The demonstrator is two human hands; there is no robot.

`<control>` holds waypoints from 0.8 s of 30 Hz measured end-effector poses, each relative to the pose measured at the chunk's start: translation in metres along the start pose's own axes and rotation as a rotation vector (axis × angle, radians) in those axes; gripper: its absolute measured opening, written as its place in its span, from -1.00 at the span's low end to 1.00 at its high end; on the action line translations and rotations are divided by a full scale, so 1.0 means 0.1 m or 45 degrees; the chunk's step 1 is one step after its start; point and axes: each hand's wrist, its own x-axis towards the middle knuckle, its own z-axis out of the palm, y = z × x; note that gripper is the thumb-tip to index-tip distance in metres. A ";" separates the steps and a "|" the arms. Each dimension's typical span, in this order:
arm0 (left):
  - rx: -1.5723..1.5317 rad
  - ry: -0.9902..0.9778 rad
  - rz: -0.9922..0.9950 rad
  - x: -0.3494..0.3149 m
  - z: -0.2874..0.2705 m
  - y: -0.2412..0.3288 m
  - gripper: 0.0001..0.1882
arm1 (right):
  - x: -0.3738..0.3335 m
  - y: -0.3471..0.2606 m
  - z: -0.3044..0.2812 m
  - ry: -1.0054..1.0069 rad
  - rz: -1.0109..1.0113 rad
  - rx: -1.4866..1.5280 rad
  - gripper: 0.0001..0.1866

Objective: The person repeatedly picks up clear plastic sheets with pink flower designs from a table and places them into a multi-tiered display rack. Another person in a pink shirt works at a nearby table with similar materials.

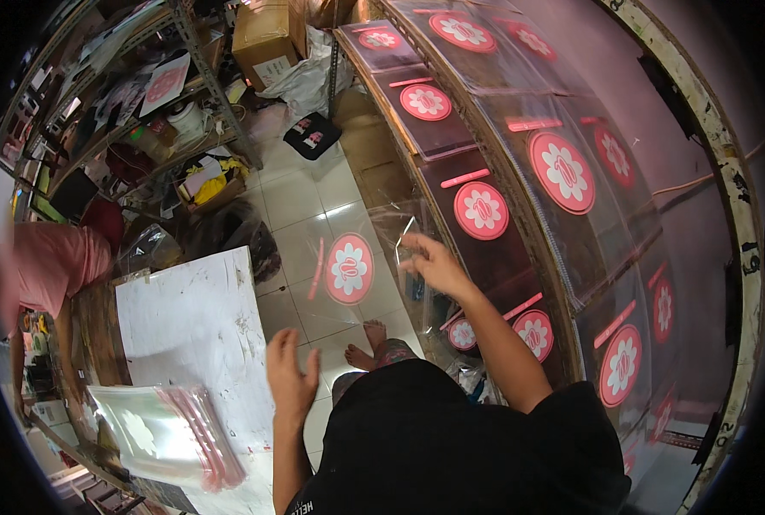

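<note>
One clear plastic sheet with round pink-and-white flower print [349,269], over white tiled floor [284,185], beside our right grip [432,268], whose pinch we cannot confirm; our left grip [291,378] spread, so one-sided support could let it fold or slip.

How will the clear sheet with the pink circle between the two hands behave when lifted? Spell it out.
The sheet is probably floppy: it looks film-thin, with floor tiles showing through. It is likely light for its size, since no thick edge shows. It may be slippery, judging by the bright glint by the right hand.
</note>
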 end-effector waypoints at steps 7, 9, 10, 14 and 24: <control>0.274 0.211 -0.349 -0.49 -0.05 -0.82 -0.48 | 0.59 0.14 -0.63 0.237 -0.139 -0.006 -0.32; 0.277 0.243 -0.383 -0.62 0.04 -0.94 -0.48 | 0.48 0.18 -0.85 0.423 -0.113 0.167 -0.36; 0.310 0.229 -0.354 -0.66 0.08 -0.94 -0.46 | 0.39 0.19 -0.96 0.517 -0.096 0.277 -0.36; 0.401 0.293 -0.331 -0.63 0.20 -0.90 -0.44 | 0.08 0.84 -1.40 0.803 -0.040 0.646 -0.41; 0.457 0.303 -0.303 -0.63 0.24 -0.96 -0.46 | -0.55 2.25 -1.82 1.218 0.112 0.935 -0.38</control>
